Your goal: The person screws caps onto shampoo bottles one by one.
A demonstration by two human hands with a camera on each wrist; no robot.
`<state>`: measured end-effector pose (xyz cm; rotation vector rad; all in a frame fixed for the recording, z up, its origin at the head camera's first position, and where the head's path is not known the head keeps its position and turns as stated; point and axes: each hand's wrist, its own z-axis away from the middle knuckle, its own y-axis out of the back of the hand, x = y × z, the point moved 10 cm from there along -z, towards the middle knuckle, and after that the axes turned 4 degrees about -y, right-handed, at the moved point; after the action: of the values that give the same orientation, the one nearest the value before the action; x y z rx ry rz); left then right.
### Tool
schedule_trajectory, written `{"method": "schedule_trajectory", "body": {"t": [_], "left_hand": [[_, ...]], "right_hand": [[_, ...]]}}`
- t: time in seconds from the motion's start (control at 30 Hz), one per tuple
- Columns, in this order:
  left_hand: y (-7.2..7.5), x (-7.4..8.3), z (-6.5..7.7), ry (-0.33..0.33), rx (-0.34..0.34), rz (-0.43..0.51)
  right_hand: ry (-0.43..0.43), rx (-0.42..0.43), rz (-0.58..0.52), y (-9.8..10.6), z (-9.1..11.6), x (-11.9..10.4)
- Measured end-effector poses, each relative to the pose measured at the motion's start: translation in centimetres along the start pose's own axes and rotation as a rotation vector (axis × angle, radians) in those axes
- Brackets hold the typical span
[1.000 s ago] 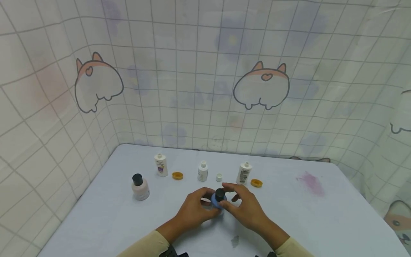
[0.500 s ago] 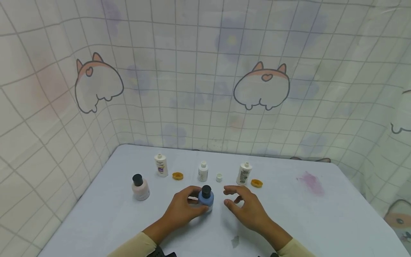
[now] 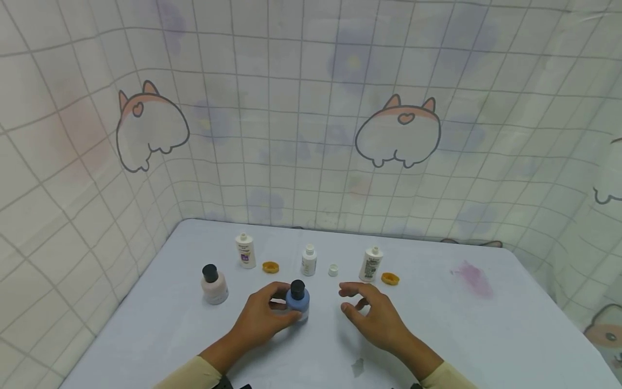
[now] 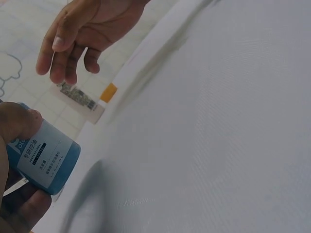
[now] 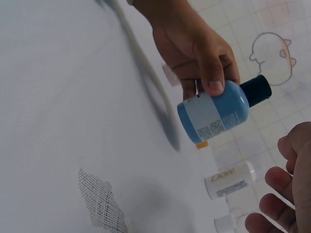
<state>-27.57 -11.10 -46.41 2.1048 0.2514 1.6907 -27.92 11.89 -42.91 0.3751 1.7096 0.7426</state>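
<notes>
While left fingers grip, blue bottle between them

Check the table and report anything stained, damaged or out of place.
Two marks stand out on the table: a pink stain toward the right, as if something coloured spilled, and a grey, mesh-like patch on the near side, perhaps worn through. Both break the plain white surface. The blue bottle in the left hand looks undamaged.
</notes>
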Motion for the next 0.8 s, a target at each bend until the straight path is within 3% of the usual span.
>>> {"method": "schedule_trajectory", "body": {"t": [0.8], "left_hand": [[2.1,-0.6,1.0,0.057,0.017,-0.044]], "right_hand": [[0.035,-0.021,-0.027,-0.3,-0.1,0.1]]}}
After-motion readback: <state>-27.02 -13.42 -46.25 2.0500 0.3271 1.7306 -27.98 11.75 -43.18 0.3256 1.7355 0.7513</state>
